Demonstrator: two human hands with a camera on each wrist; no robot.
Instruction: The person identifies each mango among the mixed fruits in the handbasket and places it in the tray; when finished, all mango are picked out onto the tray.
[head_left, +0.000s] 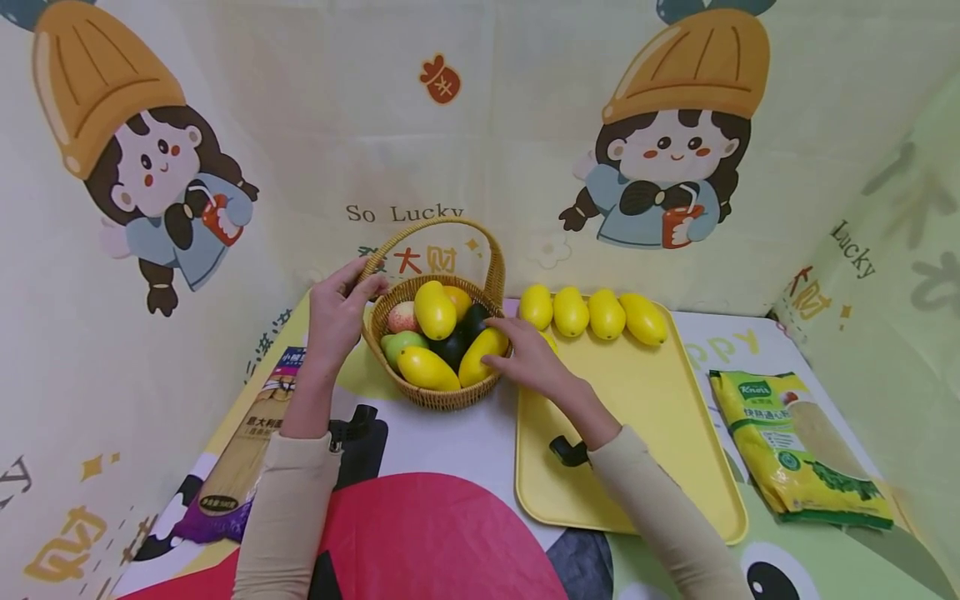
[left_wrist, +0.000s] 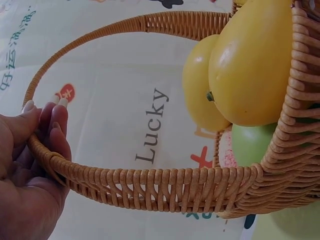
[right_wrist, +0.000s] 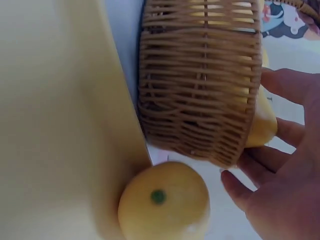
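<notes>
A round wicker basket [head_left: 442, 398] stands at the table's back, its handle [left_wrist: 155, 187] arching over the fruit. My left hand [head_left: 337, 312] grips that handle on its left side, thumb and fingers curled round it. At the basket's right rim, my right hand [head_left: 528, 354] holds a yellow mango [head_left: 480, 360] between thumb and fingers; the mango lies among the other fruit. Beside it are two more yellow mangoes, a pink peach [head_left: 402, 317], a green fruit [head_left: 405, 343], dark fruit [head_left: 450, 348] and a partly covered orange fruit [head_left: 458, 298].
Right of the basket lies a yellow tray [head_left: 615, 417], with several yellow mangoes [head_left: 572, 312] along its back edge and one partly behind my right hand. A pasta packet [head_left: 240, 458] lies at the left, a Knorr bag [head_left: 798, 450] at the right. Patterned cloth rises behind.
</notes>
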